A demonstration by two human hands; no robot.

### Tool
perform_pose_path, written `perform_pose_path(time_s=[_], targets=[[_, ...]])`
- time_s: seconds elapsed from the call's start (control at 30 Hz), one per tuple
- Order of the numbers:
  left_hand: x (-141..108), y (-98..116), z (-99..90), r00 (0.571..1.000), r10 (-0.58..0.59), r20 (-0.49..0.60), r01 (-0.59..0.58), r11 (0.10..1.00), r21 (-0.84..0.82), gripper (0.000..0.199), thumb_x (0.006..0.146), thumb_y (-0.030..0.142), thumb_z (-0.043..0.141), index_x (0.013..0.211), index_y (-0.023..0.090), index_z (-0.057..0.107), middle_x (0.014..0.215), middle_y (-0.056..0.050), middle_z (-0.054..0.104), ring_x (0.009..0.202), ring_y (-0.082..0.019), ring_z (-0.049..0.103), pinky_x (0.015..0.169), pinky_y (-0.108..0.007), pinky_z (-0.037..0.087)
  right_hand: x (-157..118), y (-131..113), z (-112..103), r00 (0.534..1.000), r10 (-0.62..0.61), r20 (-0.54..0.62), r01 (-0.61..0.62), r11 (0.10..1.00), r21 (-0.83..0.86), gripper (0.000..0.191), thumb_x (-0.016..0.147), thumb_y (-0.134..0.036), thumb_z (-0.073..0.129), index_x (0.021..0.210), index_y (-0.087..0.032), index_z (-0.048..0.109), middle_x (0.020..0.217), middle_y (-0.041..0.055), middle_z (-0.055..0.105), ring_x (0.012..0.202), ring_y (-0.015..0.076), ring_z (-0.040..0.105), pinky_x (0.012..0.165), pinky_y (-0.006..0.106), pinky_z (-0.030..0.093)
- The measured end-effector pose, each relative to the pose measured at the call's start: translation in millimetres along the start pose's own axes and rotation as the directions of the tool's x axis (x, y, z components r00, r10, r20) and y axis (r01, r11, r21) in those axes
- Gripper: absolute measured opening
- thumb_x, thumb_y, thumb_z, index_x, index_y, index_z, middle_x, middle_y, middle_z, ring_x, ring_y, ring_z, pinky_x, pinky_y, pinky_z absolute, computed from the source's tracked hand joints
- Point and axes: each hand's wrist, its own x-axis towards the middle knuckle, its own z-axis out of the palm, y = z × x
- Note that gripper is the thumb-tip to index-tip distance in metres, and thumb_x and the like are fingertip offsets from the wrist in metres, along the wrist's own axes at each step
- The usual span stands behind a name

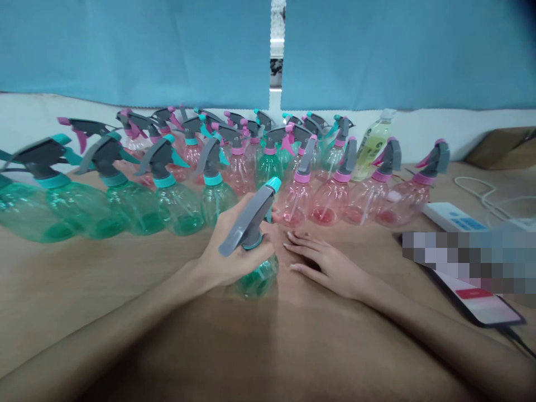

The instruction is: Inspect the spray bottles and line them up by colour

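My left hand point(228, 259) is wrapped round the neck of a green spray bottle point(255, 279) with a grey and teal trigger head. The bottle stands upright on the wooden table, its nozzle pointing away and to the right. Just right of it, my right hand point(324, 262) lies on the tabletop with its fingers stretched out, holding nothing. Behind my left hand runs a row of green spray bottles point(180, 209) with teal collars. Pink spray bottles point(330, 201) with pink collars line up behind my right hand.
More pink and green spray bottles point(238, 167) crowd the back of the table point(176, 346). A bottle of yellowish liquid point(371, 145) stands behind the pink row. To the right are a white power strip point(454, 218), cables, a phone point(481, 301) and a brown box point(500, 148).
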Motion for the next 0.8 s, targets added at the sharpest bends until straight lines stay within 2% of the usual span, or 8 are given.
perform_pose_path(time_s=[0.13,0.23,0.4,0.47,0.6,0.7,0.8], targets=[[-1.1,2.9,-1.3,1.000,0.006,0.009,-0.005,1.000,-0.030,0.030,0.066,0.007,0.050,0.094,0.018,0.049,0.091,-0.002,0.060,0.076,-0.013,0.059,0.071,-0.025,0.049,0.0,0.4,-0.1,1.000,-0.003,-0.001,0.003,1.000,0.003,0.053,0.093,-0.050,0.042,0.136,-0.021,0.046,0.143,0.0064,0.044,0.136,0.0237,0.033,0.112,0.049,0.029],[-2.6,3.0,-2.3,0.999,-0.023,0.035,0.025,0.998,-0.065,0.032,0.068,0.006,0.050,0.096,0.020,0.047,0.091,-0.001,0.061,0.080,-0.015,0.061,0.074,-0.027,0.050,-0.2,0.6,0.1,1.000,-0.006,-0.006,0.006,1.000,0.011,0.052,0.093,-0.050,0.042,0.136,-0.022,0.046,0.143,0.0063,0.044,0.136,0.0245,0.033,0.111,0.050,0.029],[-2.2,2.9,-2.7,0.999,-0.017,0.030,0.019,0.996,-0.090,0.032,0.067,0.005,0.050,0.094,0.020,0.046,0.090,-0.002,0.061,0.079,-0.016,0.062,0.071,-0.028,0.052,-0.5,0.1,0.2,1.000,-0.006,-0.019,0.006,1.000,0.018,0.051,0.092,-0.049,0.043,0.137,-0.024,0.045,0.143,0.0058,0.044,0.136,0.0246,0.033,0.111,0.051,0.029],[-1.3,3.3,-2.6,0.998,-0.043,0.051,0.047,0.995,-0.086,0.030,0.067,0.008,0.050,0.093,0.021,0.046,0.087,-0.002,0.061,0.071,-0.015,0.061,0.062,-0.027,0.051,-0.5,-0.1,0.0,1.000,-0.003,-0.012,0.003,1.000,0.010,0.052,0.092,-0.050,0.042,0.137,-0.023,0.046,0.143,0.0061,0.044,0.136,0.0242,0.033,0.112,0.049,0.029],[-0.6,0.0,-1.2,0.989,-0.114,0.095,0.121,0.990,-0.069,0.035,0.066,0.016,0.050,0.100,0.022,0.046,0.075,0.002,0.059,0.051,-0.013,0.052,0.045,-0.026,0.041,-0.2,0.0,0.0,1.000,0.002,0.000,-0.002,1.000,0.004,0.053,0.093,-0.050,0.042,0.136,-0.020,0.047,0.143,0.0072,0.044,0.136,0.0244,0.032,0.113,0.048,0.027],[-1.4,-5.4,0.6,0.992,-0.099,0.078,0.104,0.993,-0.059,0.041,0.067,0.017,0.051,0.107,0.021,0.048,0.076,0.000,0.061,0.053,-0.014,0.052,0.047,-0.027,0.041,0.0,0.4,0.4,1.000,-0.001,-0.001,0.001,1.000,-0.002,0.052,0.093,-0.049,0.042,0.136,-0.020,0.047,0.143,0.0073,0.044,0.136,0.0243,0.032,0.113,0.048,0.027],[-2.3,-8.2,1.1,0.995,-0.071,0.075,0.076,0.994,-0.075,0.050,0.068,0.015,0.051,0.118,0.021,0.046,0.091,-0.003,0.064,0.060,-0.015,0.055,0.052,-0.028,0.045,0.1,0.2,0.5,1.000,-0.007,-0.013,0.007,1.000,0.003,0.051,0.093,-0.050,0.042,0.136,-0.023,0.047,0.143,0.0059,0.044,0.136,0.0241,0.033,0.112,0.049,0.029]])
